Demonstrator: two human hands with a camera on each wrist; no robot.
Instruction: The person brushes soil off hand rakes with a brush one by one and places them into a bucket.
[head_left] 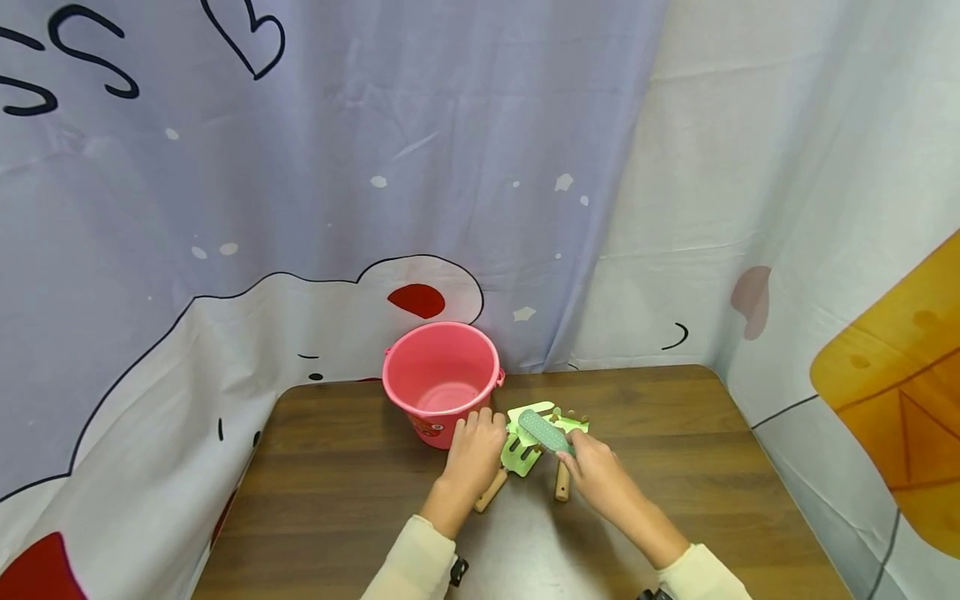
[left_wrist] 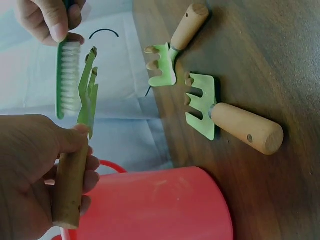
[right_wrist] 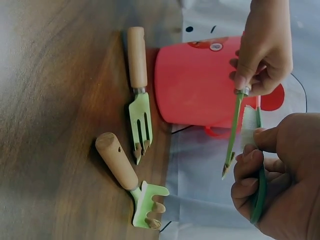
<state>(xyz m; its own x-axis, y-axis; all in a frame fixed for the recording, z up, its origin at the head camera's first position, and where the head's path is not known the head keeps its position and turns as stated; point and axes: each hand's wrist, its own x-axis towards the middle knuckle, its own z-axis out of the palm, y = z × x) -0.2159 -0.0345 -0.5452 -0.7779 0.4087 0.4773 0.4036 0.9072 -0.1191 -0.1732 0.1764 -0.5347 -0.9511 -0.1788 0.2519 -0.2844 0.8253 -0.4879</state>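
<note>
Left hand (head_left: 476, 450): was curled round the wooden handle of a garden tool (left_wrist: 70, 172), above the table (head_left: 337, 500), leaving its green prongs bare; edge-on, I couldn't fairly tell its type.
Right hand (head_left: 600, 479): gripped a green brush (head_left: 546, 432), bristles turned toward those prongs, presumably to face them.
Fork (right_wrist: 137, 75) and rake (right_wrist: 122, 165): lay on the table, likely for easy reach.
Bucket (right_wrist: 195, 85): stood upright near the left hand, mouth up.

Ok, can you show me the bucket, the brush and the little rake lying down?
Bucket (head_left: 441, 357), head view: inside wall.
Brush (left_wrist: 70, 79), left wrist view: white bristles.
Rake (right_wrist: 119, 161), right wrist view: wooden handle.
</note>
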